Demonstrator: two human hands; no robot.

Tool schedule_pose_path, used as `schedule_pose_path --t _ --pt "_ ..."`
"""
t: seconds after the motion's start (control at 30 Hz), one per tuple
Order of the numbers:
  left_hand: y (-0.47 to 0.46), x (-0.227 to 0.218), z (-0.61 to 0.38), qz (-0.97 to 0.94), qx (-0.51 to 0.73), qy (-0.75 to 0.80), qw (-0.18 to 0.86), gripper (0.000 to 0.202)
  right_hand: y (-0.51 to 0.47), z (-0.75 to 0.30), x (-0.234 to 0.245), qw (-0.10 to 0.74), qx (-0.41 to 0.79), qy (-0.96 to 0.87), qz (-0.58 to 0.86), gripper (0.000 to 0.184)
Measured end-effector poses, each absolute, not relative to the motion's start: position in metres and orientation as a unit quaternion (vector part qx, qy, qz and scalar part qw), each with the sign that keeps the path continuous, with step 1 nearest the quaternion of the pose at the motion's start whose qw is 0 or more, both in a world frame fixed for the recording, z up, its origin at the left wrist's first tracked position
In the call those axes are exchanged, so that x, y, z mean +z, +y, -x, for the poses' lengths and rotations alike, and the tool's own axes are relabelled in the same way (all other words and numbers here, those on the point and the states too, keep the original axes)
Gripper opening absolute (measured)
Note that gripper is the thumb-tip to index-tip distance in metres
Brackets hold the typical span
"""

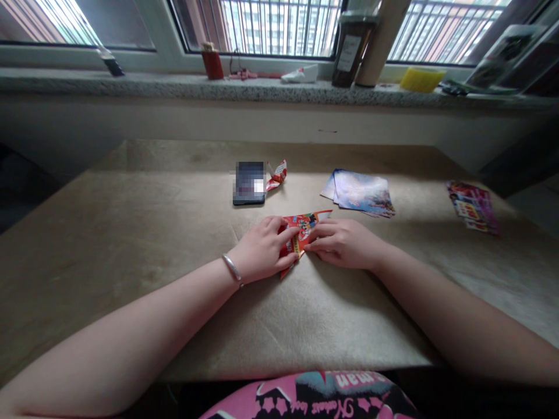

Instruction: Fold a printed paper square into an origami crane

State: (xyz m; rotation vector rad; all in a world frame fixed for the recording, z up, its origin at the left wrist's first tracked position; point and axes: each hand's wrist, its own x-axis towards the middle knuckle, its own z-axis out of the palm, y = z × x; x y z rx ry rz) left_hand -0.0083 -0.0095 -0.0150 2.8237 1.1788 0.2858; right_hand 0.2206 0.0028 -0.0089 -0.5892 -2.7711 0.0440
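Note:
A red, brightly printed sheet of paper [303, 223], folded to slanting edges and points, lies on the table between my hands. My left hand [266, 247] holds its left part down, with the index finger reaching across the print and the thumb near the lower edge. My right hand [343, 243] has its fingers bent together at the paper's right edge, gripping it near the fold. Part of the sheet is hidden under my fingers. Just beyond my left hand are a dark, blurred-out flat device [249, 195] and a small folded red-and-white paper piece [278, 176].
Glossy pale-blue picture sheets [364, 191] lie in a fanned stack at the back right. Several purple-red printed packets or cards [474, 208] lie farther right. On the windowsill [166, 87] stand a red container [212, 63], a dark jar [348, 55] and a yellow block [421, 80].

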Motion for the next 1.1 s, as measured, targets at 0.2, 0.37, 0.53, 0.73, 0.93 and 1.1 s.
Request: schedule_pose_path --t 0.2,0.37,0.53,0.73,0.93,1.1 --pt "-0.009 -0.015 0.007 -0.917 0.091 0.386 0.035 0.052 0.007 -0.227 -0.005 0.151 -0.011 -0.964 0.219 0.021" --pt "-0.009 -0.015 0.007 -0.918 0.092 0.385 0.028 0.052 0.009 -0.231 -0.006 0.148 -0.022 -0.955 0.255 0.022" --pt "-0.008 -0.016 0.008 -0.925 0.089 0.37 0.006 0.053 0.009 -0.234 -0.007 0.15 -0.018 -0.947 0.285 0.023" --pt "-0.008 -0.016 0.008 -0.934 0.09 0.346 -0.012 0.047 0.011 -0.237 -0.003 0.129 -0.031 -0.936 0.327 0.023" --pt "-0.009 -0.014 0.007 -0.932 0.093 0.351 -0.006 0.045 0.013 -0.241 -0.004 0.111 -0.039 -0.922 0.37 0.022" --pt "-0.01 -0.013 0.007 -0.931 0.093 0.353 -0.004 0.044 0.015 -0.245 -0.005 0.1 -0.056 -0.892 0.437 0.02"
